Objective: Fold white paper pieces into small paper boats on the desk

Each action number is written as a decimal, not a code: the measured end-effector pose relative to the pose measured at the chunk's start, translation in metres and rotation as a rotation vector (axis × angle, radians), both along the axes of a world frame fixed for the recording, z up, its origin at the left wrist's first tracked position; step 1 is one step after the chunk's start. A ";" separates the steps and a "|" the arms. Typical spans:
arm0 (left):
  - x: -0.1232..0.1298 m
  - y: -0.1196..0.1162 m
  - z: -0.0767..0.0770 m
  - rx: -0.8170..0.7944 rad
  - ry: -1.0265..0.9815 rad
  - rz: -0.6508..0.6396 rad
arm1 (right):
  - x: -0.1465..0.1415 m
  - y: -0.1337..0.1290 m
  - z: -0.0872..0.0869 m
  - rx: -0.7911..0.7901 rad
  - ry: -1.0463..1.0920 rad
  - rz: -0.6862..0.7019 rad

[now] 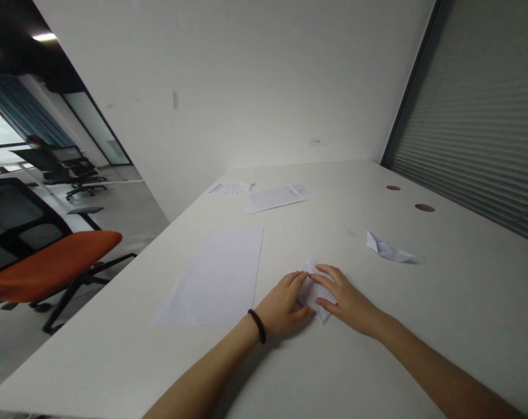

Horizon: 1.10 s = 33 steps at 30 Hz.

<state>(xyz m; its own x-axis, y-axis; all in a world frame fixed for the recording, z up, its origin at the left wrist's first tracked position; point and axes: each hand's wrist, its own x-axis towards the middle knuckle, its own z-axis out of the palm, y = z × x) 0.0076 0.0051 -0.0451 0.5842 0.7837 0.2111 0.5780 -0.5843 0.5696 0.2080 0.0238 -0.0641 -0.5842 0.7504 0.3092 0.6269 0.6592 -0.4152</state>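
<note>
A small white sheet of folded paper [311, 293] lies on the table between my two hands, partly covered by them. My left hand [283, 305], with a dark band on its wrist, holds the paper's left side, fingertips on the upper part and thumb at the lower edge. From the right, the curved fingers and thumb of my right hand [344, 299] grip the same paper. To the right of it rests a folded paper boat [388, 250]. A flat blank sheet of paper [218, 279] lies left of my hands.
Printed sheets [276, 198] lie toward the back of the white table [333, 366]. Two round cable holes, one of them the nearer hole [424, 208], are at the right by the blinds [477, 128]. An orange-seated chair [54, 262] stands beyond the left edge. A person sits farther off.
</note>
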 end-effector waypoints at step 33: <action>-0.017 0.018 -0.002 0.112 0.090 -0.058 | 0.022 0.013 0.011 0.018 0.024 0.099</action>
<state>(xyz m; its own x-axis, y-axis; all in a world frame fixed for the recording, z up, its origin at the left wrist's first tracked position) -0.0089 0.0234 -0.0470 0.6483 0.7225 0.2404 0.5870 -0.6753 0.4466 0.2297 0.0372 -0.0531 -0.6474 0.6837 0.3367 0.5488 0.7248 -0.4166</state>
